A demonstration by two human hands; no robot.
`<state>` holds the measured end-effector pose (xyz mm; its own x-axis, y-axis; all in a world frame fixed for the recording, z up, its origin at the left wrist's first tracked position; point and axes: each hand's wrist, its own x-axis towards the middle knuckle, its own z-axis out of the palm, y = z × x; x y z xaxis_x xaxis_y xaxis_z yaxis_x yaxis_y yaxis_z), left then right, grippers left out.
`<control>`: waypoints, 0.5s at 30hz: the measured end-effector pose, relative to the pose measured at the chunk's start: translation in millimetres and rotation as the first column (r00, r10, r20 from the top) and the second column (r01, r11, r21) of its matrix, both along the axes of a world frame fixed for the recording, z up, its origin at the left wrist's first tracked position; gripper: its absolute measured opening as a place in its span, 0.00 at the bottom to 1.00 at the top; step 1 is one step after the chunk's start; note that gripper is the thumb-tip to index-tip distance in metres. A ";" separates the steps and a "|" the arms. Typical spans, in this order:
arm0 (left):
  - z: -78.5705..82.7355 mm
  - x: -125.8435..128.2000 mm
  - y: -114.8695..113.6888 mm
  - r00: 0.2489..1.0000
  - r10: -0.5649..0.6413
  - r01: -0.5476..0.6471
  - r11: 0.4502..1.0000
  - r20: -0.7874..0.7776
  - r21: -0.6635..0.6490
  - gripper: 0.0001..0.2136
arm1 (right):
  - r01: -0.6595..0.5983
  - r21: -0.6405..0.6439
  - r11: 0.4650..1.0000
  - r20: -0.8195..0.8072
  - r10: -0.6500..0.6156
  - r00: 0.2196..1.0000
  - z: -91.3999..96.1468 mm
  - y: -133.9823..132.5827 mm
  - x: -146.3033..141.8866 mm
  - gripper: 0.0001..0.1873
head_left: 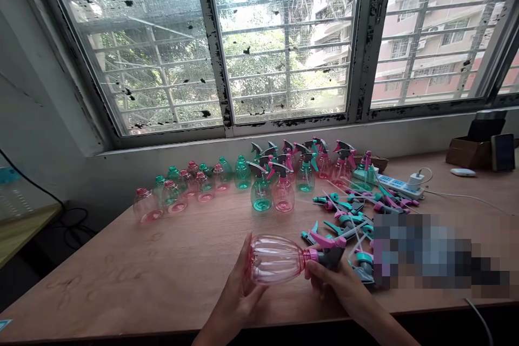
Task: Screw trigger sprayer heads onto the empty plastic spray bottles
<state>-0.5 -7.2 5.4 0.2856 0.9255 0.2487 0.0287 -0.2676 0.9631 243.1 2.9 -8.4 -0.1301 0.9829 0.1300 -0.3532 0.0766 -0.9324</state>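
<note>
A clear pink spray bottle (278, 260) lies sideways in the air above the front of the table, between my two hands. My left hand (243, 286) is wrapped round its base end. At the other end, my right hand (330, 278) grips the neck by the pink collar, just below the black and pink spray head (330, 251). Loose teal, pink and grey spray heads (344, 221) with thin white tubes lie in a heap beyond my right hand.
Open pink and green bottles (205, 186) stand at the back left. Several bottles with spray heads (284, 194) stand at the back middle. A power strip (399, 185), a cardboard box (468, 151) and a phone (503, 152) are at the right. The wooden table (121, 275) runs to the window wall.
</note>
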 end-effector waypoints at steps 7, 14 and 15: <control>-2.4 -0.8 1.2 0.999 -0.047 0.048 0.998 0.016 -0.037 0.46 | -0.027 0.013 1.000 0.020 0.027 0.999 -2.4 -0.5 -1.5 0.24; -2.6 0.0 5.6 0.997 -0.035 0.038 0.998 0.065 -0.044 0.52 | -0.004 0.008 1.000 0.025 0.004 1.000 -2.0 -0.5 -1.3 0.22; -0.7 0.7 4.6 0.997 -0.022 0.026 0.998 0.073 -0.054 0.54 | -0.002 0.003 1.000 0.028 0.002 1.000 -3.3 -0.1 -1.8 0.25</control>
